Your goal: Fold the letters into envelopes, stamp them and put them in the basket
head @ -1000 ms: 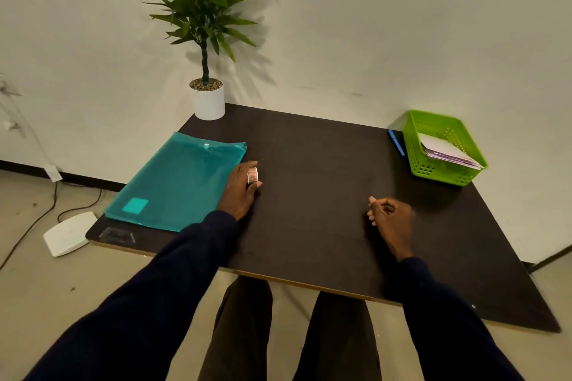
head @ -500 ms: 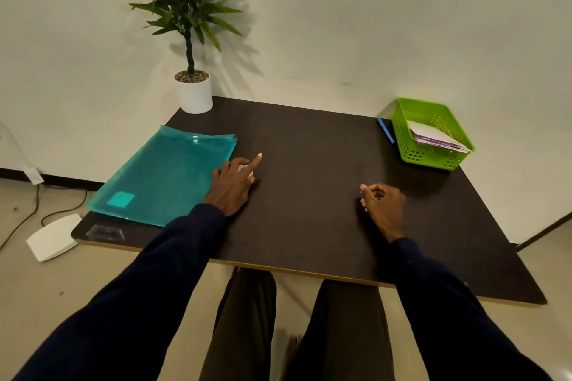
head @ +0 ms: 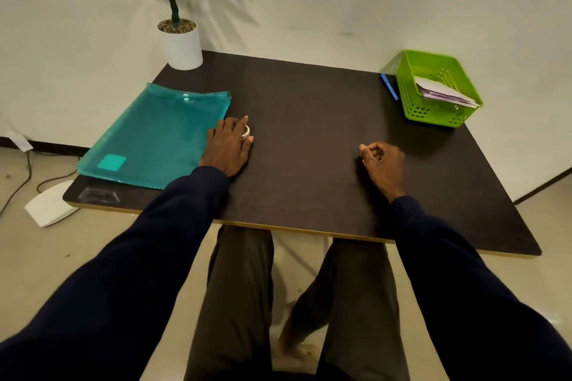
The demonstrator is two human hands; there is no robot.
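My left hand [head: 227,148] rests on the dark table [head: 309,133] at the right edge of a teal plastic folder [head: 154,136]. It pinches a small roll of stamps [head: 246,132] between thumb and fingers. My right hand [head: 383,161] lies on the table to the right, fingers curled in, with nothing visible in it. A green basket [head: 414,102] stands at the far right corner and holds several envelopes [head: 445,93].
A blue pen [head: 389,86] lies just left of the basket. A potted plant [head: 181,43] stands at the far left corner. A clear tape piece [head: 98,195] sits at the near left table corner. A white device [head: 51,202] and cables lie on the floor at left.
My left index finger, stretched out half a second ago, has come back down onto the stamp roll. Both hands stay in place on the table; the view has tilted downward.
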